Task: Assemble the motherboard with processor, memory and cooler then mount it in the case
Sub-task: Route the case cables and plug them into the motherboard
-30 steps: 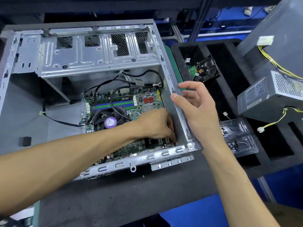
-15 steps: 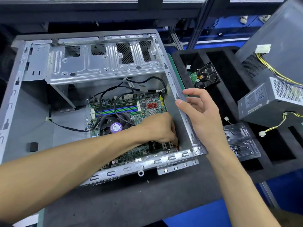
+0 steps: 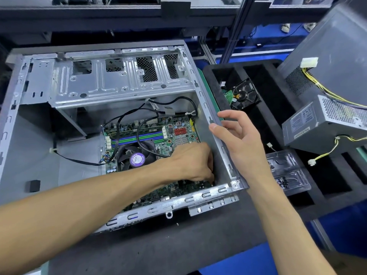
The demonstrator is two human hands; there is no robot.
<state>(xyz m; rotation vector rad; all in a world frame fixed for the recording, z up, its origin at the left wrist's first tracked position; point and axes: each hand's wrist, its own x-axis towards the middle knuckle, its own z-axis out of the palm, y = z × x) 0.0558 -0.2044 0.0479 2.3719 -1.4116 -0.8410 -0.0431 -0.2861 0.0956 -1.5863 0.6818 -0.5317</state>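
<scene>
Little has moved: left hand (image 3: 195,162) fingertips are kept curled down on the motherboard (image 3: 178,133) corner — grasp hidden; right hand (image 3: 241,139), fingers spread, is rested on the case (image 3: 222,135) rim at centre right.

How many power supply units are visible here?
2, both right of the case: one power supply on the foam tray, a larger one behind it at the frame's top right. Others may sit off-frame.

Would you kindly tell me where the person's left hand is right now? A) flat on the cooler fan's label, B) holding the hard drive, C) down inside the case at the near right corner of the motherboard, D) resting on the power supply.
C: the left hand reaches into the case, fingers curled at the motherboard corner, beside the cooler fan.
</scene>
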